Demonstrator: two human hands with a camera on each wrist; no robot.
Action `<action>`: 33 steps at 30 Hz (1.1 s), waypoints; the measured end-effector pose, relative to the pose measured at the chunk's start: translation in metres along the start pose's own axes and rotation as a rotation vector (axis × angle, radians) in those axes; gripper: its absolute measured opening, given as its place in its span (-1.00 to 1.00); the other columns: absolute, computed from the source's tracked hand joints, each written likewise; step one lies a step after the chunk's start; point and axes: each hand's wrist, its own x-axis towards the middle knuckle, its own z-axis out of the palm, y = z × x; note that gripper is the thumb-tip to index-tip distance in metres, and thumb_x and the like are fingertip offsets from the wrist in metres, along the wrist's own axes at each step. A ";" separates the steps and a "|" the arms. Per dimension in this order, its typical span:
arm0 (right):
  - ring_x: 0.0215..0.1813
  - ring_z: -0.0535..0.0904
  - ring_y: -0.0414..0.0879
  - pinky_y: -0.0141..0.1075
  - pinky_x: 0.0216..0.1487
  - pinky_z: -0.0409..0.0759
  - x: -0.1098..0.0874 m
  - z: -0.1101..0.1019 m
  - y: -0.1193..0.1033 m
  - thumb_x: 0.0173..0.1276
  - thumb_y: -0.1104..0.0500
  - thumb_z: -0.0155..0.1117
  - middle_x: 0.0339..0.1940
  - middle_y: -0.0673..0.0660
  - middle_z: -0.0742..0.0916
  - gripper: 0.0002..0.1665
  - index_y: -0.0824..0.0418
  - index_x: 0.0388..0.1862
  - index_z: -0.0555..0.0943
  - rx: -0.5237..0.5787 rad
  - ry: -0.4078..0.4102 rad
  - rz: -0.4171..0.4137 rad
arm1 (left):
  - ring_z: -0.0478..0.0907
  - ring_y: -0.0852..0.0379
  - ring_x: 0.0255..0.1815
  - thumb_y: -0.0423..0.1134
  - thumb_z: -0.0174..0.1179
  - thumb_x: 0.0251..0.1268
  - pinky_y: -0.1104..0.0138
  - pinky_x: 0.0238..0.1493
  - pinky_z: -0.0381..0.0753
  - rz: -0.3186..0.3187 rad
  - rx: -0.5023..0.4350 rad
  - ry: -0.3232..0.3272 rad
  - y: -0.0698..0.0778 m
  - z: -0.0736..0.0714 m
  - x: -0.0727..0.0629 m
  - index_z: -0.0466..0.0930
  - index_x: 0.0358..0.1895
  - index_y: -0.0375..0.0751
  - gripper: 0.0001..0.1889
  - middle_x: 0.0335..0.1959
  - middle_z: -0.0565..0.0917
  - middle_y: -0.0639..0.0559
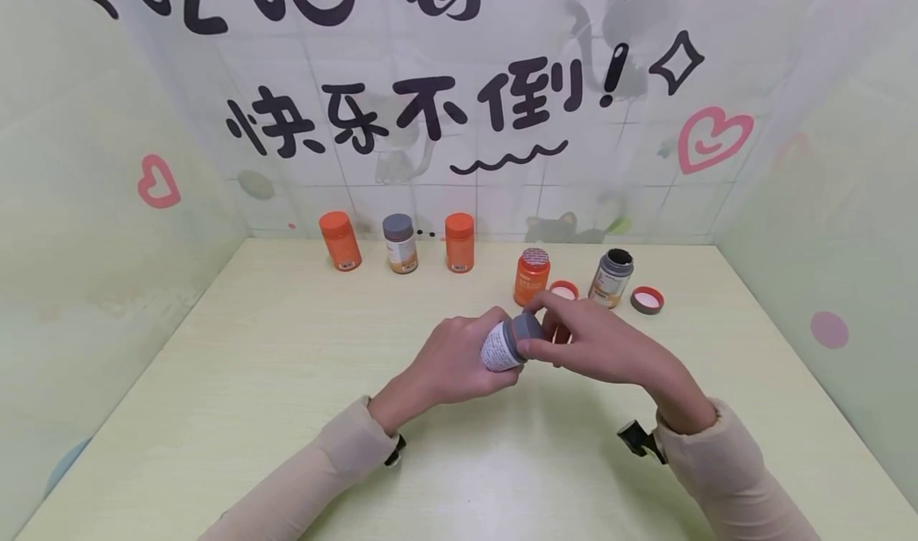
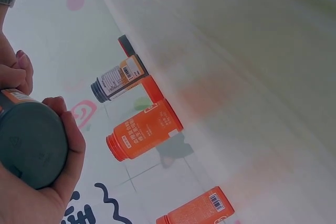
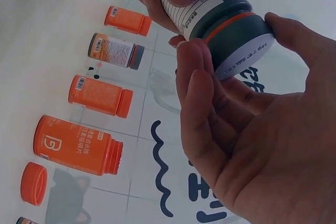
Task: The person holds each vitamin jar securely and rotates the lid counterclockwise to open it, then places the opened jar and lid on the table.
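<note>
My left hand (image 1: 459, 358) wraps around a grey pill bottle (image 1: 500, 350) with a white label, held tilted above the table. Its grey base (image 2: 34, 145) faces the left wrist camera. On its grey cap (image 3: 239, 45), the thumb and fingertips of my right hand (image 1: 610, 340) pinch from opposite sides. A thin orange band shows below the cap in the right wrist view. Just behind the hands stands an uncapped orange bottle (image 1: 531, 281) with an upturned cap (image 1: 563, 289) beside it. An uncapped grey bottle (image 1: 610, 281) stands farther right, next to another upturned cap (image 1: 648, 300).
Along the back left stand three capped bottles: an orange one (image 1: 340, 243), a grey one (image 1: 400, 246) and another orange one (image 1: 460, 246). Printed sheeting (image 1: 402, 150) hangs behind them, with side walls on the left and right. The pale table (image 1: 287, 350) lies under the hands.
</note>
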 end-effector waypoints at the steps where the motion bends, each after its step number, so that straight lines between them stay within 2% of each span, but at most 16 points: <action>1: -0.36 0.70 -0.12 -0.23 -0.30 0.66 0.000 0.000 0.000 0.41 -0.16 0.35 -0.32 -0.03 0.74 -0.51 -0.03 0.21 0.51 -0.007 0.004 0.002 | 0.53 0.30 -0.54 -0.03 0.48 0.05 0.50 -0.49 0.49 -0.001 0.000 0.000 0.000 0.000 0.000 0.53 -0.05 -0.08 -0.56 -0.45 0.66 0.17; 6: -0.40 0.67 -0.13 -0.21 -0.35 0.63 0.002 0.001 0.001 0.46 -0.24 0.26 -0.35 0.00 0.72 -0.54 -0.03 0.17 0.54 -0.003 0.026 0.020 | 0.54 0.30 -0.52 -0.04 0.48 0.05 0.48 -0.48 0.51 -0.012 -0.014 -0.004 0.000 -0.001 0.000 0.53 -0.04 -0.08 -0.55 -0.42 0.67 0.16; 11: -0.43 0.66 -0.10 -0.21 -0.37 0.64 0.003 0.002 0.002 0.47 -0.19 0.27 -0.39 0.01 0.72 -0.61 0.00 0.08 0.56 0.022 0.015 0.008 | 0.55 0.30 -0.51 -0.02 0.49 0.06 0.49 -0.47 0.51 -0.009 -0.013 -0.008 0.000 0.000 0.000 0.53 -0.03 -0.07 -0.54 -0.42 0.67 0.17; 17: -0.35 0.69 -0.12 -0.23 -0.33 0.68 0.001 0.000 0.003 0.42 -0.12 0.35 -0.29 -0.03 0.73 -0.58 -0.06 0.16 0.53 -0.002 0.011 -0.025 | 0.53 0.30 -0.51 -0.03 0.48 0.05 0.49 -0.48 0.49 0.001 -0.011 -0.012 0.001 0.001 0.000 0.53 -0.04 -0.06 -0.55 -0.44 0.66 0.18; 20: -0.32 0.68 -0.16 -0.23 -0.30 0.66 0.001 0.000 0.002 0.40 -0.15 0.37 -0.25 -0.03 0.73 -0.53 -0.09 0.20 0.53 -0.026 0.021 -0.012 | 0.53 0.30 -0.52 -0.03 0.48 0.05 0.49 -0.49 0.49 0.000 -0.006 -0.010 0.001 0.001 0.000 0.53 -0.04 -0.07 -0.55 -0.44 0.66 0.18; 27: -0.43 0.69 -0.13 -0.17 -0.31 0.67 0.003 0.001 0.000 0.48 -0.20 0.26 -0.30 0.01 0.74 -0.60 -0.04 0.14 0.54 0.028 0.025 0.028 | 0.55 0.29 -0.51 -0.02 0.48 0.05 0.49 -0.46 0.50 -0.016 -0.003 -0.011 0.001 -0.001 0.000 0.53 -0.03 -0.08 -0.54 -0.41 0.68 0.16; 33: -0.36 0.72 -0.10 -0.18 -0.30 0.69 0.002 0.001 0.001 0.42 -0.15 0.35 -0.27 0.02 0.74 -0.56 -0.04 0.18 0.53 0.046 0.012 0.016 | 0.52 0.30 -0.53 -0.03 0.48 0.04 0.50 -0.50 0.47 0.005 0.006 -0.004 0.000 0.000 0.000 0.52 -0.06 -0.07 -0.55 -0.46 0.65 0.17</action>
